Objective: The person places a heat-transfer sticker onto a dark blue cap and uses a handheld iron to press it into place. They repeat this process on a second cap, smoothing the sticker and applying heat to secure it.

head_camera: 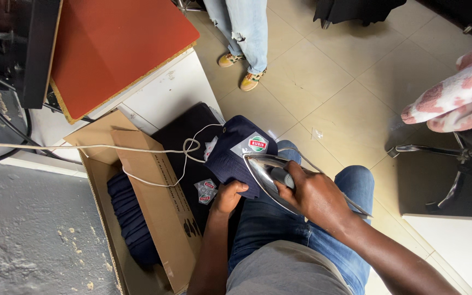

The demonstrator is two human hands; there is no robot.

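Note:
My right hand grips the handle of a metal clothes iron, held on its side over my lap with its pointed tip near a dark navy cap. A red, white and green patch sits on the cap's front. My left hand holds the cap from below at its lower edge. The iron's white cord runs left across the box. Small patches of the same kind lie on the black surface beside my left hand.
An open cardboard box with stacked dark caps stands at my left. An orange board rests on a white table. Another person's jeans-clad legs stand ahead. A chair base and patterned fabric are at right.

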